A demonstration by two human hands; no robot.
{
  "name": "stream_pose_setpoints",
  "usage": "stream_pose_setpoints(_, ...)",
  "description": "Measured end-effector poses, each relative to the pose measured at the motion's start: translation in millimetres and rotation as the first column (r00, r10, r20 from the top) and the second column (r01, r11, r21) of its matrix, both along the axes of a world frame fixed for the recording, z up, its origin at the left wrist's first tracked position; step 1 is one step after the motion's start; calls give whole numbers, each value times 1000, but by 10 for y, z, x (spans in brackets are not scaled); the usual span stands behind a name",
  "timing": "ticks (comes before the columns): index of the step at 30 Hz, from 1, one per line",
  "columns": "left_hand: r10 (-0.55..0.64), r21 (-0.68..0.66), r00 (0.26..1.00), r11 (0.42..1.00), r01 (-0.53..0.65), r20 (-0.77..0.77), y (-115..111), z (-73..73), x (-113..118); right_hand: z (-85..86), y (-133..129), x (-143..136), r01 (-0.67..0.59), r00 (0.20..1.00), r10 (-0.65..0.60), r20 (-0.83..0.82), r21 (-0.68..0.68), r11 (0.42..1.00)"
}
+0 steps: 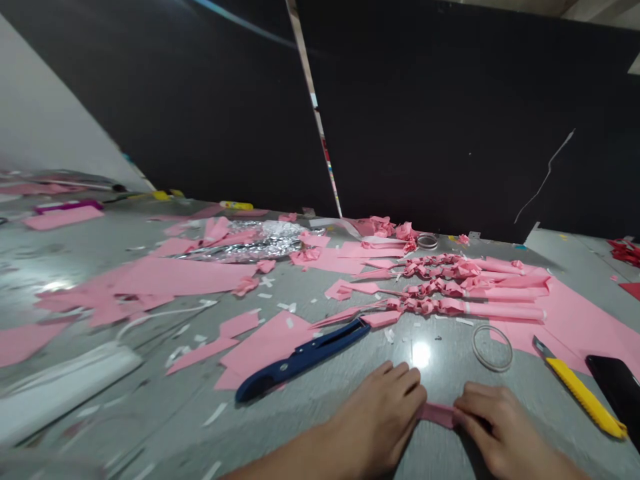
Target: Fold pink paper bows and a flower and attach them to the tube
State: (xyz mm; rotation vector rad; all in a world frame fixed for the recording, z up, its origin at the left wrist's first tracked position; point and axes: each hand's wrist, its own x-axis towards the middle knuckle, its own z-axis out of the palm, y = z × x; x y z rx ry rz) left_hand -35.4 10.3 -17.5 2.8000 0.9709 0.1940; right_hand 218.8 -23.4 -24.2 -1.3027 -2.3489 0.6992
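Observation:
Near the front edge of the view, a small folded strip of pink paper (438, 415) is stretched between my two hands. My left hand (383, 413) is closed on its left end, the fingers curled together over it. The right end is pinched between the thumb and fingers of my right hand (493, 423). Parts of the strip are hidden under the fingers. Just beyond the hands lie a dark blue long-handled tool (305, 357) on the left and a roll of tape or ring (493, 348) on the right.
Several twisted pink paper pieces (430, 305) lie behind the hands. At right are a yellow cutter (583, 393) and a black phone (617, 387). Pink sheets (180, 277), silvery film (270, 240) and a white object (70, 387) are at left. A black panel (425, 120) stands behind.

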Motion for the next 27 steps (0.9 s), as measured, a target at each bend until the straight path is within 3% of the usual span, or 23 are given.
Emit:
stream_pose_setpoints(5, 55, -80, 961, 996, -35, 269, 56, -134, -30, -22, 23, 17, -24, 998, 21, 52, 53, 998)
stream_pose_setpoints(8, 79, -90, 932, 995, -50, 354, 81, -167, -29, -17, 36, 24, -27, 992, 15, 127, 87, 996)
stream_pose_setpoints(15, 63, 54, 956, 995, -81, 286, 80, -148, -5, -26, -6, 9, -2, 972, -40, 232, 181, 983)
stream_pose_setpoints(20, 54, 59, 963, 996, -72, 265, 104, -183, 0, -3, 5, 56, 50, 993, -69, 100, 180, 982)
stream_pose_setpoints(22, 46, 81, 963, 994, -70, 265, 112, -192, -3, -10, 48, 146, 136, 988, -151, 33, 270, 953)
stream_pose_setpoints(24, 40, 115, 958, 990, -76, 285, 110, -182, -8, -27, 111, 269, 270, 951, -308, 24, 420, 866)
stream_pose_setpoints(26, 35, 141, 946, 986, -84, 323, 96, -147, -15, -49, 182, 396, 329, 881, -456, 125, 533, 780)
stream_pose_setpoints(27, 34, 147, 938, 985, -90, 346, 86, -123, -19, -61, 215, 449, 324, 848, -496, 185, 559, 763)
